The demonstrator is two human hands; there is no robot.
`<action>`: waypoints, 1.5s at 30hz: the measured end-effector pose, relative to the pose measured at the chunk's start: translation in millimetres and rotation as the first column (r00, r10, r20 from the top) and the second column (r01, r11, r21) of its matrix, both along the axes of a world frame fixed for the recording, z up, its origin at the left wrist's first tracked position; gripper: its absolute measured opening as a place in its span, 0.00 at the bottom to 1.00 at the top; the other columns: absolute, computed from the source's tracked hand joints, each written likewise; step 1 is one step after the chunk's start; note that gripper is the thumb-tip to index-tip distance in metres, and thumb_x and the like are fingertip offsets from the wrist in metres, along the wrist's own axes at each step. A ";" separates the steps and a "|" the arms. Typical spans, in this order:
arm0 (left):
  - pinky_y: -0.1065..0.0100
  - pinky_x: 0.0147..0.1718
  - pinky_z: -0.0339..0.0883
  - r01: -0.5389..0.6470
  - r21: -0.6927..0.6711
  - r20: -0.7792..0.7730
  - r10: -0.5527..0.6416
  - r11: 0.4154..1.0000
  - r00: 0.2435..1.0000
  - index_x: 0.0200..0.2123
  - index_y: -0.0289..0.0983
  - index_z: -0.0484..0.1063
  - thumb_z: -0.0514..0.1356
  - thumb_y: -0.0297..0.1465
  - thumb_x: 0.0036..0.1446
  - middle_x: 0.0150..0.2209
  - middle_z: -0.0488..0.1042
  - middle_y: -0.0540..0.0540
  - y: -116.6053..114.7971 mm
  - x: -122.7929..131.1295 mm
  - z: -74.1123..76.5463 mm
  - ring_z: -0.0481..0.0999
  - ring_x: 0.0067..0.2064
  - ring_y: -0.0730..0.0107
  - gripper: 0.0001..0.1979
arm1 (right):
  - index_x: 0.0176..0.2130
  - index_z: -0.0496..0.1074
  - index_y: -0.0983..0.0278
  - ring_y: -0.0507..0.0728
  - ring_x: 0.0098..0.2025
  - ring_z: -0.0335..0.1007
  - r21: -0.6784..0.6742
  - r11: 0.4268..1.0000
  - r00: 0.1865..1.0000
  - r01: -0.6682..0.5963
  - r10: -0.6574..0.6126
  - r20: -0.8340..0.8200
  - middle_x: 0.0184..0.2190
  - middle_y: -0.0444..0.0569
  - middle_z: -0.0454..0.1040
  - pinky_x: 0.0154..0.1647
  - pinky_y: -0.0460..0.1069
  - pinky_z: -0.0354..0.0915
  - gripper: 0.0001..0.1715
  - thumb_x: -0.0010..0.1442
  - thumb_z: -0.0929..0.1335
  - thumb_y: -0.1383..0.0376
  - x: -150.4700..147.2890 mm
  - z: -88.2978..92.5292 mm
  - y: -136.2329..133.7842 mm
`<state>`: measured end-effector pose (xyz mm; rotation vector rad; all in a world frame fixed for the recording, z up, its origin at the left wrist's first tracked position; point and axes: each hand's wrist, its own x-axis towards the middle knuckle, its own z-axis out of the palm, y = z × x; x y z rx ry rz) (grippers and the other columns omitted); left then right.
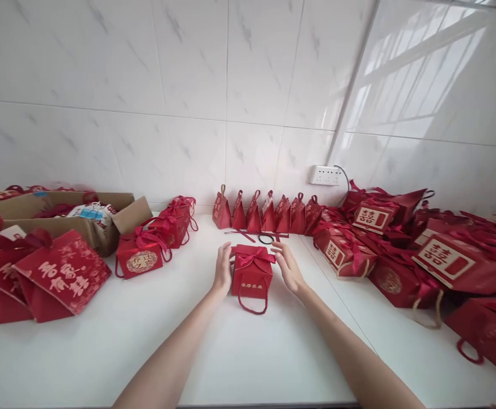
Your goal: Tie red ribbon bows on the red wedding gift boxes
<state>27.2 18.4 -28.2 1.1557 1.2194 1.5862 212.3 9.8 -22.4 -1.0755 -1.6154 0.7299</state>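
Note:
A red gift box (251, 278) with a ribbon bow (254, 257) on top and gold lettering on its front stands upright on the white table before me. Its red cord handle (253, 311) hangs down at the front. My left hand (223, 270) is beside the box's left side, fingers stretched out and seemingly touching it. On the other side, my right hand (289, 267) is open, its fingertips close to the bow and the palm apart from the box. Whether those fingertips touch the box, I cannot tell.
Behind lie a black ring (266, 240) and ribbon strips (243, 234), before a row of small red boxes (254, 216). More red boxes (139, 255) and a cardboard carton (122, 218) stand left. Red boxes (444, 255) are piled right, below a wall-side power strip (325, 175).

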 end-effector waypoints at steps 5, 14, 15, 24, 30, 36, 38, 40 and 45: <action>0.61 0.43 0.65 0.132 -0.024 -0.098 -0.134 0.991 0.986 0.31 0.36 0.70 0.50 0.44 0.55 0.35 0.75 0.45 -0.1 8.9 -5.8 0.72 0.41 0.61 0.18 | 0.50 0.59 0.59 0.61 0.54 0.63 -0.078 0.994 0.996 -0.081 0.079 -0.033 0.52 0.53 0.66 0.56 0.58 0.59 0.28 0.61 0.53 0.45 1.1 -14.9 -6.8; 0.63 0.42 0.64 0.180 -0.025 -0.315 -0.179 0.983 0.932 0.33 0.38 0.69 0.40 0.42 0.60 0.36 0.75 0.47 -8.4 11.5 -5.5 0.72 0.40 0.63 0.22 | 0.47 0.60 0.57 0.60 0.47 0.68 -0.152 0.984 0.995 -0.091 0.082 -0.062 0.48 0.51 0.69 0.43 0.53 0.67 0.23 0.61 0.56 0.46 -0.4 -9.5 -12.2; 0.63 0.43 0.64 0.184 -0.026 -0.320 -0.182 0.983 0.930 0.33 0.38 0.69 0.40 0.43 0.60 0.36 0.75 0.46 -8.5 11.3 -5.7 0.72 0.40 0.63 0.23 | 0.47 0.60 0.57 0.60 0.46 0.69 -0.154 0.984 0.995 -0.089 0.080 -0.060 0.48 0.51 0.69 0.42 0.53 0.67 0.23 0.61 0.56 0.46 0.0 -8.7 -12.8; 0.62 0.44 0.62 0.204 -0.006 -0.318 -0.195 0.979 0.928 0.34 0.37 0.70 0.40 0.42 0.60 0.39 0.76 0.45 -6.8 10.2 -2.4 0.71 0.42 0.61 0.22 | 0.48 0.60 0.58 0.60 0.47 0.69 -0.158 0.979 0.987 -0.132 0.115 -0.115 0.46 0.51 0.71 0.43 0.54 0.67 0.22 0.61 0.58 0.48 -1.8 -6.1 -15.6; 0.63 0.42 0.63 0.203 -0.010 -0.270 -0.198 0.979 0.942 0.34 0.37 0.71 0.43 0.44 0.58 0.38 0.76 0.46 -4.3 9.8 -4.5 0.72 0.41 0.61 0.22 | 0.47 0.62 0.58 0.60 0.47 0.69 -0.153 0.972 0.967 -0.179 0.146 -0.209 0.46 0.49 0.71 0.47 0.55 0.66 0.20 0.60 0.60 0.51 -2.4 -1.6 -14.2; 0.67 0.24 0.56 0.059 0.019 -0.172 -0.055 0.998 0.984 0.12 0.40 0.54 0.36 0.48 0.59 0.13 0.57 0.51 0.0 -0.3 6.4 0.59 0.19 0.71 0.29 | 0.41 0.69 0.61 0.61 0.48 0.67 -0.198 0.979 0.964 -0.052 -0.002 -0.266 0.44 0.50 0.71 0.46 0.54 0.65 0.21 0.55 0.63 0.50 4.8 16.3 -5.4; 0.67 0.22 0.54 0.051 0.078 -0.078 -0.045 0.996 0.996 0.09 0.40 0.50 0.36 0.46 0.58 0.11 0.53 0.50 -0.9 -3.1 13.4 0.57 0.17 0.73 0.29 | 0.36 0.69 0.62 0.60 0.43 0.69 -0.207 0.978 0.937 -0.003 -0.070 -0.343 0.41 0.51 0.71 0.41 0.53 0.66 0.22 0.55 0.61 0.47 7.2 22.0 -7.8; 0.68 0.22 0.55 0.024 0.150 -0.017 -0.022 0.988 1.000 0.09 0.39 0.51 0.42 0.45 0.57 0.12 0.56 0.50 -2.4 -3.8 18.2 0.59 0.18 0.73 0.27 | 0.33 0.69 0.63 0.58 0.38 0.68 -0.171 0.984 0.924 0.038 -0.100 -0.369 0.39 0.52 0.70 0.37 0.52 0.66 0.24 0.56 0.60 0.46 8.2 26.7 -13.7; 0.67 0.32 0.66 0.184 0.186 -0.032 -0.181 0.965 0.983 0.31 0.38 0.69 0.54 0.44 0.51 0.35 0.73 0.46 -5.9 4.2 15.9 0.74 0.37 0.64 0.15 | 0.43 0.65 0.63 0.59 0.43 0.65 0.088 0.995 0.985 -0.040 0.054 -0.165 0.43 0.53 0.66 0.43 0.55 0.64 0.26 0.58 0.59 0.46 4.9 33.6 -33.9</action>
